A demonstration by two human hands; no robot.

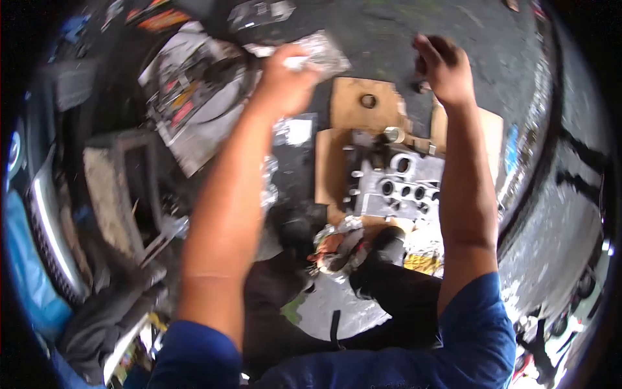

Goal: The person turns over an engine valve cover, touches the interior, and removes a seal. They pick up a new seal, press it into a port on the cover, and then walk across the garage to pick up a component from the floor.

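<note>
My left hand (288,81) is closed on a crinkled clear plastic bag (327,53), held above the dark floor; the bag's contents cannot be made out. Off to the right, my right hand (448,70) has its fingers curled in. Something small and dark shows by those fingers, too blurred to name. Below and between the hands lies a silver metal engine part (402,185) with several round openings. It rests on cardboard (332,168). A dark ring (368,100) lies on another cardboard piece (350,117), with a short metal cylinder (394,135) near the engine part.
At upper left, a tray (201,146) holds tools and small parts. Another clear plastic packet (262,13) lies at the top, and one with a white label (297,131) lies beneath my left hand. A worn box-like frame (123,188) stands at left.
</note>
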